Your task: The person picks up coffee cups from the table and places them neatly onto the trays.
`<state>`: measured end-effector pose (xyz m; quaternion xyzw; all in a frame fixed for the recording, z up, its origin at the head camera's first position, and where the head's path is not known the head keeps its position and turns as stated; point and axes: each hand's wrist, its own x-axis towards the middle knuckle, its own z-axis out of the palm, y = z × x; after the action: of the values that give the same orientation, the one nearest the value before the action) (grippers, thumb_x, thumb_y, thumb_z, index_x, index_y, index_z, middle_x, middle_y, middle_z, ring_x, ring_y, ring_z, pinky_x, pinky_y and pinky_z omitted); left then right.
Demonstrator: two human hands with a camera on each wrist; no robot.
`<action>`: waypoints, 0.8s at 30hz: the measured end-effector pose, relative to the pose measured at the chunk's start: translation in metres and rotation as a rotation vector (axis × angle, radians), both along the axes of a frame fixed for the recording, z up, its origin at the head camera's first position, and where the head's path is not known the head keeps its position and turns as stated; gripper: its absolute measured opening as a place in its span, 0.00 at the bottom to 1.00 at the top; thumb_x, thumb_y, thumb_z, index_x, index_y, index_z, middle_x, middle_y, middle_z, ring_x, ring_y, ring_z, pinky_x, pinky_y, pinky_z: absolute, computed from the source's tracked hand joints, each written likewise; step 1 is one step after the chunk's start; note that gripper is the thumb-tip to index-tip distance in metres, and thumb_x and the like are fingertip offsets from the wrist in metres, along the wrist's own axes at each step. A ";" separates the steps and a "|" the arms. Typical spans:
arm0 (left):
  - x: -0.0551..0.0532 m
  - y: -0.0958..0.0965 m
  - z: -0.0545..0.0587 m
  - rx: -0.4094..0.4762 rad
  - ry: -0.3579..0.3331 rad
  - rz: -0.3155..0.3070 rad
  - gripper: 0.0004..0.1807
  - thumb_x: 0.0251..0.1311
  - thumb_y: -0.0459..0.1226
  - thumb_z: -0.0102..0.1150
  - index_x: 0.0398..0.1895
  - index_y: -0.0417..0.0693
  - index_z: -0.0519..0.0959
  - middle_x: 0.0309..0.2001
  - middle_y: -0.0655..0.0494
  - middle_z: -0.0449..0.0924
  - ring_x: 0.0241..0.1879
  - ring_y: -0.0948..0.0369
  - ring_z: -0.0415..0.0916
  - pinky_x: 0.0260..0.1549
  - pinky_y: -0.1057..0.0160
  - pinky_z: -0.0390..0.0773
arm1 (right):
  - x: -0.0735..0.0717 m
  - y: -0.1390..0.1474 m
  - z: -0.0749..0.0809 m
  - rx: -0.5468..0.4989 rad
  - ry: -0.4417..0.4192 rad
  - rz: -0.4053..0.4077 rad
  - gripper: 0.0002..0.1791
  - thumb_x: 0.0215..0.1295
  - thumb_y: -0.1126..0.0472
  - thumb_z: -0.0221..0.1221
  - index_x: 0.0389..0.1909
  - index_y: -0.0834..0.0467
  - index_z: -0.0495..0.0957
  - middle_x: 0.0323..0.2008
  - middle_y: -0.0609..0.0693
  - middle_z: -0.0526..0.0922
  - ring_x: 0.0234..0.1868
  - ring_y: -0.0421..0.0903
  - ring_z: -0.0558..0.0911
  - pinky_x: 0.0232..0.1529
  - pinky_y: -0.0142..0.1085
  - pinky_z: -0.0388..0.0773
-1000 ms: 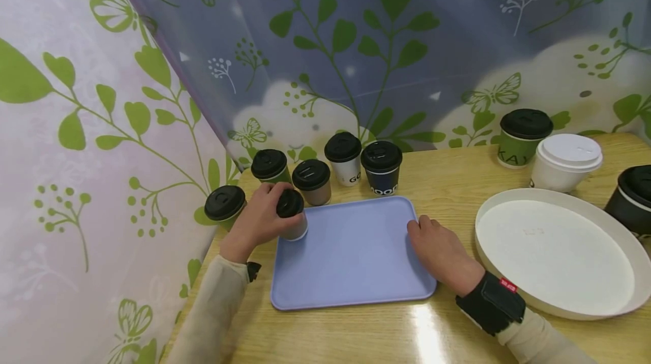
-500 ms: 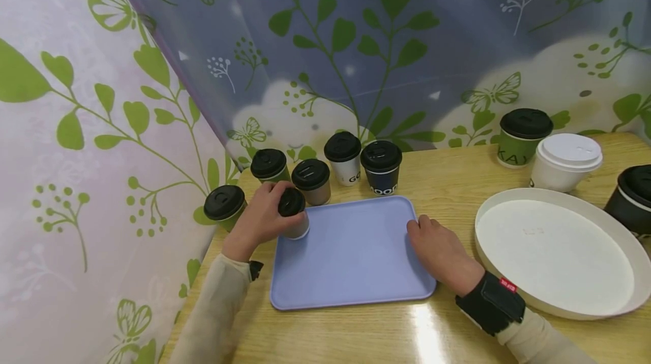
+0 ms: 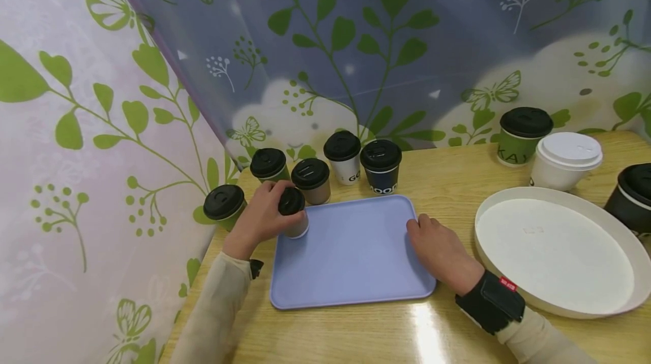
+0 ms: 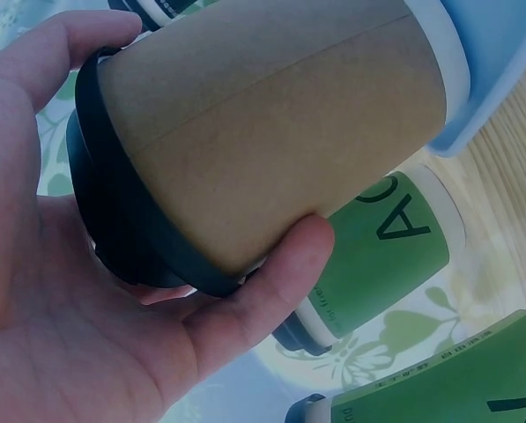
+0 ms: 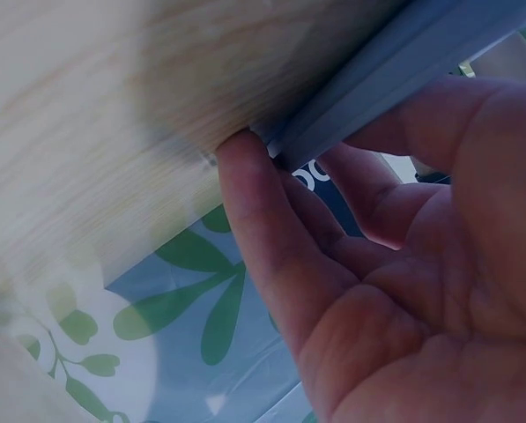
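Note:
My left hand (image 3: 260, 216) grips a brown paper coffee cup (image 4: 271, 123) by its black lid (image 3: 291, 201), fingers and thumb spread around it. The cup is upright at the back left corner of a lavender tray (image 3: 356, 256), its white base right at the tray surface. At the tray's right side my right hand (image 3: 439, 248) pinches the edge. In the right wrist view the thumb and fingers (image 5: 249, 181) lie on either side of the tray's rim (image 5: 403, 79).
Behind the tray stand several lidded cups: a brown one (image 3: 311, 182), a white one (image 3: 346, 160) and a navy one (image 3: 381, 169). Green cups (image 3: 224, 206) stand left. Farther right are a round white tray (image 3: 559, 256), a white-lidded cup (image 3: 567, 163), a green cup (image 3: 524, 138) and a black one (image 3: 633, 200).
The brown cup in my left hand has shifted very slightly to the right over the tray's corner, then stays put. My right hand keeps its place on the tray edge.

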<state>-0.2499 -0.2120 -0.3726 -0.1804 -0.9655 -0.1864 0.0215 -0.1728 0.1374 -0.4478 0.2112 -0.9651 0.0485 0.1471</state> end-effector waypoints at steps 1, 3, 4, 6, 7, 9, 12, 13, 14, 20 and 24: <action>-0.001 0.000 0.000 -0.002 0.000 0.001 0.38 0.60 0.52 0.69 0.69 0.44 0.72 0.61 0.34 0.71 0.57 0.42 0.73 0.54 0.42 0.76 | 0.000 0.000 0.000 0.000 0.001 0.000 0.05 0.66 0.74 0.61 0.36 0.68 0.73 0.27 0.59 0.70 0.25 0.50 0.72 0.20 0.44 0.76; -0.002 -0.001 -0.001 -0.006 -0.002 0.002 0.38 0.60 0.52 0.69 0.70 0.44 0.71 0.61 0.34 0.71 0.57 0.41 0.73 0.54 0.42 0.76 | 0.000 0.000 0.000 0.001 0.006 0.002 0.05 0.65 0.75 0.61 0.36 0.68 0.73 0.27 0.59 0.70 0.24 0.50 0.72 0.20 0.43 0.76; -0.002 -0.001 -0.001 -0.009 -0.003 0.002 0.38 0.60 0.52 0.69 0.70 0.44 0.71 0.61 0.33 0.71 0.56 0.41 0.73 0.54 0.42 0.76 | 0.000 0.000 0.000 0.001 0.010 0.002 0.05 0.65 0.75 0.61 0.36 0.68 0.73 0.27 0.59 0.70 0.24 0.50 0.72 0.20 0.43 0.76; -0.003 -0.001 -0.002 -0.009 -0.009 0.005 0.39 0.61 0.52 0.69 0.70 0.44 0.71 0.62 0.33 0.70 0.57 0.41 0.73 0.54 0.42 0.76 | 0.000 0.000 0.001 -0.003 0.018 0.002 0.05 0.65 0.75 0.61 0.35 0.68 0.73 0.27 0.59 0.70 0.24 0.50 0.72 0.20 0.43 0.76; -0.003 -0.001 -0.002 -0.009 -0.010 0.008 0.39 0.61 0.52 0.69 0.70 0.44 0.71 0.62 0.33 0.70 0.57 0.41 0.73 0.55 0.42 0.76 | 0.000 0.000 0.001 -0.004 0.020 0.001 0.05 0.65 0.75 0.60 0.35 0.68 0.73 0.27 0.59 0.70 0.24 0.50 0.72 0.20 0.44 0.76; -0.003 -0.001 -0.002 -0.009 -0.016 0.012 0.39 0.61 0.52 0.69 0.71 0.44 0.70 0.62 0.33 0.70 0.58 0.41 0.72 0.55 0.42 0.76 | 0.000 0.000 0.001 -0.010 0.021 -0.001 0.04 0.66 0.75 0.60 0.35 0.68 0.73 0.27 0.59 0.70 0.24 0.51 0.72 0.20 0.44 0.76; -0.004 -0.001 -0.003 -0.012 -0.017 0.016 0.39 0.61 0.52 0.69 0.71 0.44 0.71 0.62 0.34 0.70 0.58 0.41 0.72 0.55 0.42 0.76 | 0.000 0.000 0.001 -0.015 0.014 -0.004 0.04 0.66 0.75 0.59 0.35 0.68 0.73 0.27 0.59 0.70 0.24 0.51 0.73 0.20 0.44 0.76; -0.004 -0.001 -0.003 -0.014 -0.017 0.016 0.38 0.61 0.52 0.69 0.70 0.44 0.71 0.62 0.34 0.70 0.57 0.41 0.72 0.55 0.42 0.76 | 0.001 0.000 0.001 -0.015 0.011 -0.002 0.04 0.66 0.75 0.60 0.35 0.68 0.73 0.27 0.59 0.70 0.24 0.51 0.73 0.20 0.44 0.76; -0.005 -0.001 -0.004 -0.016 -0.017 0.016 0.38 0.61 0.53 0.69 0.70 0.44 0.71 0.62 0.34 0.70 0.57 0.41 0.72 0.55 0.42 0.76 | 0.001 -0.001 0.001 -0.014 0.007 -0.002 0.04 0.66 0.75 0.60 0.35 0.68 0.73 0.27 0.59 0.70 0.24 0.51 0.73 0.20 0.44 0.76; -0.004 0.001 -0.003 -0.014 -0.020 0.018 0.39 0.60 0.53 0.69 0.70 0.44 0.71 0.62 0.33 0.69 0.58 0.41 0.71 0.56 0.41 0.75 | 0.001 -0.001 0.002 -0.008 -0.016 -0.005 0.04 0.67 0.75 0.60 0.36 0.68 0.73 0.28 0.59 0.71 0.25 0.51 0.73 0.21 0.44 0.76; -0.004 0.002 -0.003 -0.014 -0.020 0.015 0.39 0.61 0.53 0.69 0.71 0.44 0.70 0.63 0.33 0.69 0.59 0.41 0.71 0.56 0.41 0.75 | 0.000 -0.001 0.002 -0.007 -0.031 -0.010 0.04 0.67 0.74 0.60 0.37 0.68 0.73 0.28 0.59 0.71 0.25 0.51 0.73 0.21 0.44 0.77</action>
<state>-0.2543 -0.2104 -0.3759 -0.1717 -0.9683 -0.1813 0.0120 -0.1723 0.1368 -0.4462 0.2053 -0.9681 0.0545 0.1330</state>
